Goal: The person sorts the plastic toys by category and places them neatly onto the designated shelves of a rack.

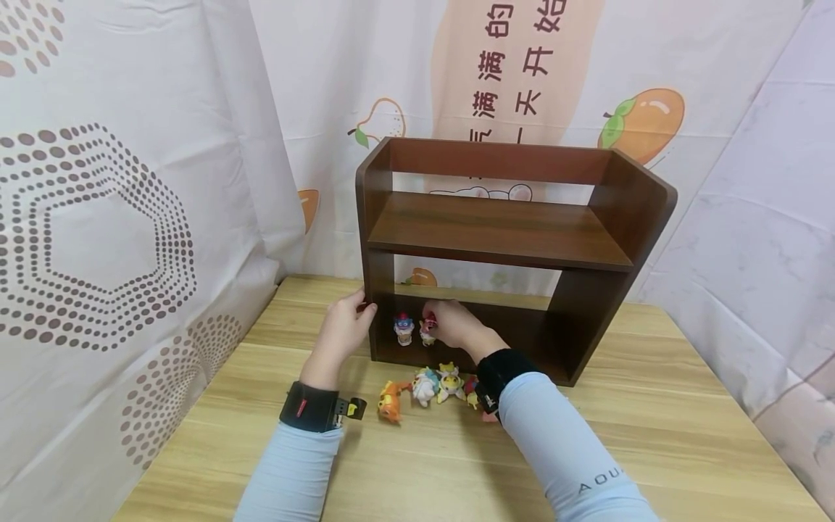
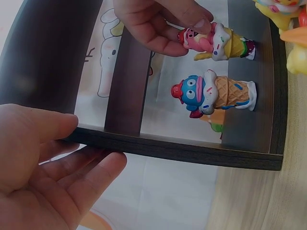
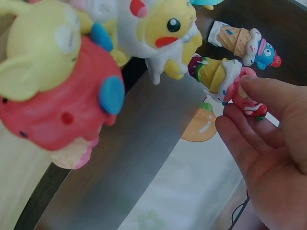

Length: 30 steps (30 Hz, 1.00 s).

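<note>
My right hand [image 1: 453, 324] pinches a pink ice-cream-cone figurine [image 3: 242, 96] with a red cap between thumb and fingers, by its upper part. The figurine's base is at the lower shelf board, beside a blue-headed ice-cream-cone figurine [image 2: 194, 93] that stands upright near the left panel. My left hand [image 1: 343, 326] grips the front edge of the left side panel of the brown wooden shelf [image 1: 502, 250], thumb and fingers on either side of it in the left wrist view.
Before the shelf, on the wooden table [image 1: 417, 471], lie an orange figurine [image 1: 390, 401], a white one [image 1: 425, 388], a yellow-and-white one [image 1: 450, 386] and a red-and-yellow one [image 3: 62, 86] partly behind my right wrist. A printed curtain [image 1: 313, 87] hangs behind.
</note>
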Each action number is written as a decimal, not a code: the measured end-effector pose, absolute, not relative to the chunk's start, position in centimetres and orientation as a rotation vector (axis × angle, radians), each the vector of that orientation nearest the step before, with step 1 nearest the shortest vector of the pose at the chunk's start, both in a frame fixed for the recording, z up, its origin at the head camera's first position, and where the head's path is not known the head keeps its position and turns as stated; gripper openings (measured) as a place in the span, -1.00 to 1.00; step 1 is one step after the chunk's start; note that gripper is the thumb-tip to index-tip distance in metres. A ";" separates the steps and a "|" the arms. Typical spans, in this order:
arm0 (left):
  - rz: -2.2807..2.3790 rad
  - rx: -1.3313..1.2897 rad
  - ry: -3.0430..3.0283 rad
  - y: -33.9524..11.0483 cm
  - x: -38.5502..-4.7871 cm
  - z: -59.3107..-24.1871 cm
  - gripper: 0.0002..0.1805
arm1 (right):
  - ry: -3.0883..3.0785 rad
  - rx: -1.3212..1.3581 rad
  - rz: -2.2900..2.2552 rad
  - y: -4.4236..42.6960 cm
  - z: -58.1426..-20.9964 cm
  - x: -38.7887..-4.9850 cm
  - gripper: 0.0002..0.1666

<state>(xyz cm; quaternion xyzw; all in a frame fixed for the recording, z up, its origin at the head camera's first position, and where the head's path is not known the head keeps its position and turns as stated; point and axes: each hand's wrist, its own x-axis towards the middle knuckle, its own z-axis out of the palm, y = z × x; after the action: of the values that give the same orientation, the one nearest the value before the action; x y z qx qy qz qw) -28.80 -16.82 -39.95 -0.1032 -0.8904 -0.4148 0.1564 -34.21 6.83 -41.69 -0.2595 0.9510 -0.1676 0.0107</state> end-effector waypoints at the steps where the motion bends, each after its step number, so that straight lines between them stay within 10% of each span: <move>1: -1.186 -0.298 -2.547 -16.8 -28.8 -39.9 -0.53 | 2.968 -0.810 -0.519 6.8 -41.7 -34.2 -0.77; 30: -1.169 -0.298 -2.549 -16.9 -28.8 -40.0 -0.53 | 2.939 -0.823 -0.505 6.9 -41.5 -34.1 -0.72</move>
<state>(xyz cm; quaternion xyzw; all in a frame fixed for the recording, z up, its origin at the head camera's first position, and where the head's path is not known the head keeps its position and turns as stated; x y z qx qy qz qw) -28.76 -16.86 -40.00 -0.1042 -0.8922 -0.4093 0.1600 -34.09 6.86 -41.45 -0.2660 0.9498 -0.1632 0.0239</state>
